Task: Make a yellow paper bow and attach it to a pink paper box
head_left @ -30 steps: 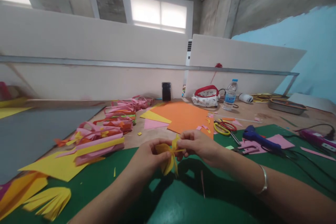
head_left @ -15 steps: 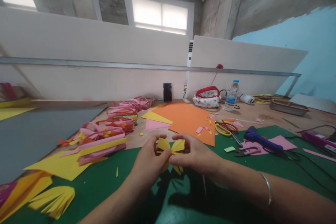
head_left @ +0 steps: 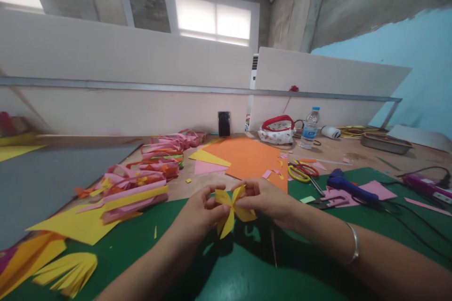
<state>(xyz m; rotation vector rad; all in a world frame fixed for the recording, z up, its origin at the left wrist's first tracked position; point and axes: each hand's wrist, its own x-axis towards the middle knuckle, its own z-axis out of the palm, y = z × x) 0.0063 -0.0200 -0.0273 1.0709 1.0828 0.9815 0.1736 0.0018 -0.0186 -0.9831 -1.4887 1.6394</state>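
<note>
Between my two hands, just above the green mat (head_left: pixel 240 273), is a yellow paper flower (head_left: pixel 229 221) with several pointed petals spread outward. My left hand (head_left: pixel 203 209) pinches it from the left, the thumb pressed near the centre. From the right, my right hand (head_left: pixel 263 202) grips the petals on that side between thumb and fingers. Some fingertips are hidden behind the paper. A thin pink paper strip (head_left: pixel 274 248) lies below my right hand. At the lower left rests a fringed yellow paper piece (head_left: pixel 70 270).
Bundles of pink and orange paper strips (head_left: pixel 141 174) lie to the left. Orange sheets (head_left: pixel 247 155) are spread behind my hands. On the right are scissors (head_left: pixel 300 172), a blue glue gun (head_left: pixel 351 187) with a cable and pink scraps. A water bottle (head_left: pixel 310 128) stands behind, near a pouch (head_left: pixel 277 130).
The flower has turned in my hands, so its petals now point differently and show more fully. My right fingers have shifted onto the right petals. The view has moved slightly.
</note>
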